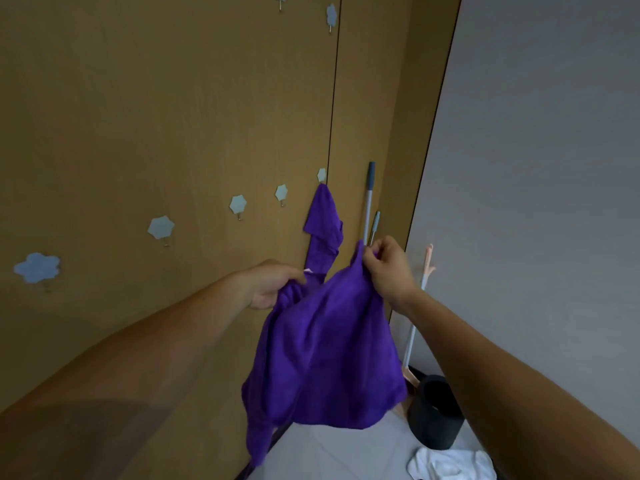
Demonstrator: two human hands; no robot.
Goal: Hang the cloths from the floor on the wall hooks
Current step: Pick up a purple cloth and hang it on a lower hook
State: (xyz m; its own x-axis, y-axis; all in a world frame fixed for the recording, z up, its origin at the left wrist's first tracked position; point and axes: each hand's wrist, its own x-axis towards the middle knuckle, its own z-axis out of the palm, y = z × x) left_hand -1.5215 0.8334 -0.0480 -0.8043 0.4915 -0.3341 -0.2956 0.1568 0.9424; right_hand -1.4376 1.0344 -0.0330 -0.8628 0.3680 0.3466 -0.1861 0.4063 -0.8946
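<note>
- The purple cloth (322, 341) is held up in the air in front of the wooden wall (138, 116), near the wall's right edge, and its bulk sags slack below both hands.
- Its upper edge is pinched between the thumb and fingers of the right hand (389, 271). A bunched part of the same edge is gripped in the curled fingers of the left hand (270, 287).
- A small pale tab (308, 270) shows beside the left hand's fingers. Whether it is a hanging loop cannot be told.
- The step in hand is judged to be the readying of an edge to be put over a hook.
- The edge between the two hands is best drawn taut, so that a thin fold rather than a thick bunch is offered to the small prong.
- A second purple cloth (325, 220) is already hung from the occupied hook (321, 174). The free hook (281, 192) just to its left is the likely target.
- The cloth should be lifted above the prong, then lowered onto it. The grip should be let go only once the weight is seen to be carried.
- The broom handles (369, 199) leaning at the wall's right edge are close to the right hand and could be knocked.
- A white cloth (450, 460) lies on the floor beside a black bin (434, 410), not yet hung.
</note>
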